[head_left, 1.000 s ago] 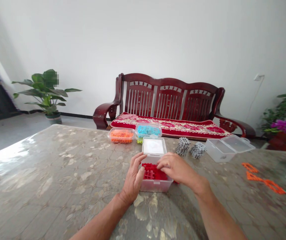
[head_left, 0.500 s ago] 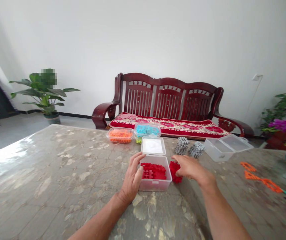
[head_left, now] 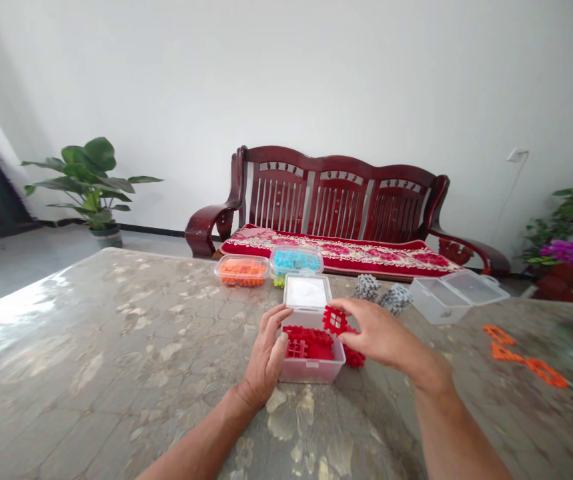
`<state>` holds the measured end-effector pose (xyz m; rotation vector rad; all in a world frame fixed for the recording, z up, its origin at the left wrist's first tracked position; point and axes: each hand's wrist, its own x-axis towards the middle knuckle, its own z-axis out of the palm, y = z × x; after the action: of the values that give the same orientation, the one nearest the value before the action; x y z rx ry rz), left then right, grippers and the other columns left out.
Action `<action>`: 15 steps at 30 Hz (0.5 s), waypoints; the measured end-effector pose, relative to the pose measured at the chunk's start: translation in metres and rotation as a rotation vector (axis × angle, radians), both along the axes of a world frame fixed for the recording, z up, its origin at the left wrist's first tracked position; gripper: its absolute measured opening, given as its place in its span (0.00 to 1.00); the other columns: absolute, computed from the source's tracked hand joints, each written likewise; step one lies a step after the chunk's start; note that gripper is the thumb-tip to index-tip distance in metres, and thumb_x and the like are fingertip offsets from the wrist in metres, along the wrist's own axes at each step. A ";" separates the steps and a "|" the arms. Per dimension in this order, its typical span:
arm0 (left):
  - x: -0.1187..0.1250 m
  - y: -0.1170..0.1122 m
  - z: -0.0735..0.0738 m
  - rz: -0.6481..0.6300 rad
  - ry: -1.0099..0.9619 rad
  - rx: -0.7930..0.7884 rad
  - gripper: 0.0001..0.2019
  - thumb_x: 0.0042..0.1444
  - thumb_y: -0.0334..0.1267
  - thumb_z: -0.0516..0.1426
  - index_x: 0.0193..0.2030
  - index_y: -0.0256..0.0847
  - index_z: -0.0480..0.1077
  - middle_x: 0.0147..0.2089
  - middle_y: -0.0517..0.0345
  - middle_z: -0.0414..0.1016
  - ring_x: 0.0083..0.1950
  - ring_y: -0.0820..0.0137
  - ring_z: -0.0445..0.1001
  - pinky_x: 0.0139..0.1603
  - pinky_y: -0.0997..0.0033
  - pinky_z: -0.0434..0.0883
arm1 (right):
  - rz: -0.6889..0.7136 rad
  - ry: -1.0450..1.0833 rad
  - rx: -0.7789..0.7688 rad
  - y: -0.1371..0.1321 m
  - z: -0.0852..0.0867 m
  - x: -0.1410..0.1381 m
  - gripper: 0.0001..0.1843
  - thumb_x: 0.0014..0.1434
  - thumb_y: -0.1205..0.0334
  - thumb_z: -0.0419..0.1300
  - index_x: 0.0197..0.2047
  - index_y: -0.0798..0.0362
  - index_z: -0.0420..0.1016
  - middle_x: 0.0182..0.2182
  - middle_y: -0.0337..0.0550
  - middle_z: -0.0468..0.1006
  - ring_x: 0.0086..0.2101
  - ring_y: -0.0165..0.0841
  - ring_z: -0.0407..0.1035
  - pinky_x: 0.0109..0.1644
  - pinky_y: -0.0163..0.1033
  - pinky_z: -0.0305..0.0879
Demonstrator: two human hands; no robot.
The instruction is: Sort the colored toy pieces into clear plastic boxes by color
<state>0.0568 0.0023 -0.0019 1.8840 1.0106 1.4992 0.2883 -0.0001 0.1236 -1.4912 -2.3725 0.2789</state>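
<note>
In the head view a clear plastic box (head_left: 311, 372) with its lid (head_left: 308, 292) folded back holds red interlocking building blocks (head_left: 311, 341). My left hand (head_left: 265, 357) cups the box's left wall, fingers by the back corner and thumb at the rim. Pinched between thumb and fingers of my right hand (head_left: 381, 333) is a square red building block (head_left: 335, 321) with a window-like centre, held over the right side of the box. More red blocks (head_left: 355, 357) lie on the table against the box's right wall, partly hidden by my right hand.
Behind stand boxes of orange (head_left: 242, 272) and blue pieces (head_left: 296, 260). Grey block stacks (head_left: 396, 298) and an open clear box (head_left: 439, 303) are to the right, with orange pieces (head_left: 529, 360) nearer. A wooden bench (head_left: 339, 193) stands beyond the table (head_left: 116, 373).
My right hand has lifted a red block from the pile beside the box and brought it up and left over the box. My left hand stays in place.
</note>
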 end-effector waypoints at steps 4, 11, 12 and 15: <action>0.000 0.000 -0.001 -0.008 -0.010 -0.003 0.19 0.68 0.43 0.44 0.62 0.43 0.64 0.66 0.46 0.59 0.68 0.57 0.60 0.68 0.50 0.59 | 0.161 -0.027 -0.084 -0.002 -0.006 -0.014 0.24 0.54 0.66 0.59 0.55 0.48 0.77 0.52 0.44 0.80 0.52 0.40 0.71 0.59 0.46 0.63; 0.000 -0.001 0.001 -0.004 -0.004 -0.004 0.19 0.68 0.43 0.44 0.62 0.43 0.64 0.66 0.45 0.60 0.68 0.57 0.60 0.68 0.49 0.58 | 0.307 -0.005 -0.044 0.000 -0.013 -0.027 0.21 0.61 0.73 0.51 0.47 0.48 0.82 0.45 0.41 0.83 0.47 0.35 0.72 0.57 0.42 0.62; 0.000 -0.001 0.001 -0.004 -0.005 -0.004 0.19 0.68 0.43 0.44 0.62 0.43 0.64 0.66 0.45 0.60 0.68 0.57 0.60 0.68 0.49 0.59 | 0.319 -0.014 -0.042 0.000 -0.014 -0.030 0.21 0.61 0.73 0.50 0.46 0.49 0.82 0.43 0.42 0.83 0.46 0.35 0.73 0.56 0.41 0.63; 0.000 -0.001 0.002 -0.004 -0.012 0.004 0.19 0.68 0.42 0.44 0.61 0.43 0.64 0.65 0.46 0.60 0.67 0.57 0.60 0.67 0.49 0.59 | 0.337 -0.036 -0.048 -0.001 -0.016 -0.034 0.22 0.60 0.75 0.50 0.42 0.49 0.83 0.40 0.41 0.84 0.44 0.34 0.73 0.54 0.40 0.63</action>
<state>0.0572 0.0013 -0.0004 1.8762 0.9990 1.5098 0.2542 -0.0010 0.1073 -1.1160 -2.6575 0.3928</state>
